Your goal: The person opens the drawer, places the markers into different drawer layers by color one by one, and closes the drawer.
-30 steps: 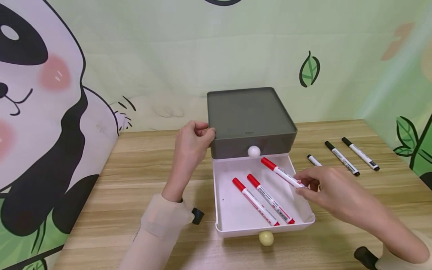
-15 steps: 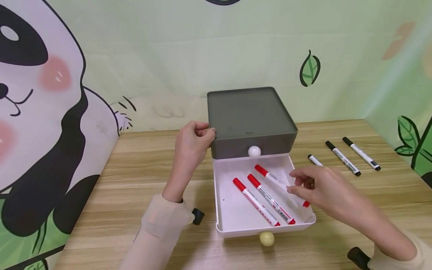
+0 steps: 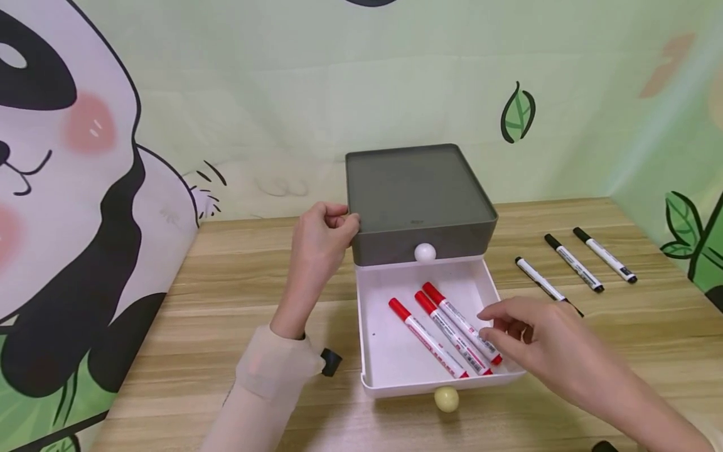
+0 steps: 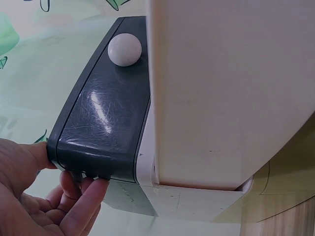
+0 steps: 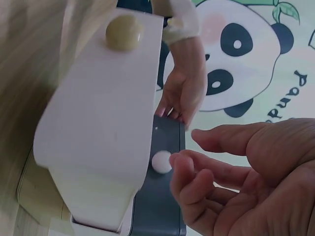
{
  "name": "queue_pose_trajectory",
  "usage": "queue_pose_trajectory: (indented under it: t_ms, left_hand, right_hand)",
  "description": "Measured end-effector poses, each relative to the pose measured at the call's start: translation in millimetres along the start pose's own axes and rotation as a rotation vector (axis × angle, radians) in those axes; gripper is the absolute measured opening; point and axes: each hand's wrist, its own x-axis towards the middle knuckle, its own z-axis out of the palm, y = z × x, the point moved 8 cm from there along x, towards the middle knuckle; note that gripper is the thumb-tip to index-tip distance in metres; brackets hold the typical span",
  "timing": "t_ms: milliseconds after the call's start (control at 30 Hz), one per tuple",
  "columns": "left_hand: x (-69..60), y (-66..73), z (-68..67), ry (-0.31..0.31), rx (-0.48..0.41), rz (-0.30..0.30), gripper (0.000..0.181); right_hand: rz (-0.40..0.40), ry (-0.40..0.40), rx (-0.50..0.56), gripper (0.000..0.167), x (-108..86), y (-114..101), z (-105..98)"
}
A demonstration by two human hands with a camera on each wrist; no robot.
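A dark grey drawer box (image 3: 418, 188) with a white knob (image 3: 425, 253) stands above a pulled-out white drawer (image 3: 375, 370) with a yellow knob (image 3: 447, 399). Three red-capped markers lie slanted in the drawer: a left one (image 3: 426, 337), a middle one (image 3: 452, 331) and a right one (image 3: 464, 321). My left hand (image 3: 321, 242) grips the box's front left corner; the left wrist view shows the thumb and fingers of that hand (image 4: 54, 191) around its edge. Over the drawer's right side, my right hand (image 3: 542, 333) holds nothing, thumb and index finger parted, as the right wrist view of it (image 5: 246, 177) confirms.
Three black-capped markers lie on the wooden table (image 3: 243, 270) right of the box: a near one (image 3: 539, 277), a middle one (image 3: 574, 262) and a far one (image 3: 605, 255). Behind stands a green backdrop (image 3: 254, 94) with a panda picture.
The third red-capped marker has left my right hand's fingers and dropped into the drawer beside the others. My right hand has shifted slightly toward me. My left hand keeps its place.
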Motion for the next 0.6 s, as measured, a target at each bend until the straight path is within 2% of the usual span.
queue_pose_trajectory:
  t_ms: [200,300,533,600]
  left_hand:
    - [-0.6,1.2,-1.2,0.003,0.004,0.004,0.031]
    - [-0.7,1.1,-1.6,0.006,0.008,0.004,0.031]
    - [-0.7,0.5,-1.3,0.002,0.011,-0.002,0.032]
    - [-0.7,1.0,-1.4,0.002,0.011,-0.002,0.033]
  right_hand:
    - [-0.050,0.041,0.048,0.019,-15.9,-9.7,3.8]
    - [-0.088,0.036,0.086,0.019,-23.3,-13.2,8.3]
    - [-0.048,-0.166,0.121,0.019,-34.7,-5.4,31.1]
    - [-0.070,-0.183,0.136,0.019,-37.3,-5.5,35.4]
